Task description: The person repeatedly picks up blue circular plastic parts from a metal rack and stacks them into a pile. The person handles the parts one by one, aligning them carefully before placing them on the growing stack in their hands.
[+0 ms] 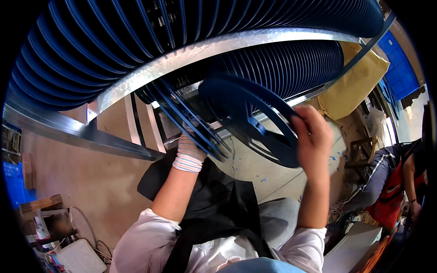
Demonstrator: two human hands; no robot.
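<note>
My right hand (313, 136), bare, grips the rim of a large dark blue plastic reel (248, 116) held up in front of me. My left hand (191, 145) wears a striped white glove and reaches among a few more blue reels (186, 118) standing on edge on a metal rack; its fingers are partly hidden behind their rims. Long rows of the same blue reels (136, 41) fill the rack's shelves above, packed side by side.
The galvanised metal rack frame (191, 57) crosses the view. A yellow-brown sack (355, 79) lies at right. Another person in a red vest (393, 191) sits at right. White boxes (355, 245) and cluttered items (54, 227) lie on the concrete floor.
</note>
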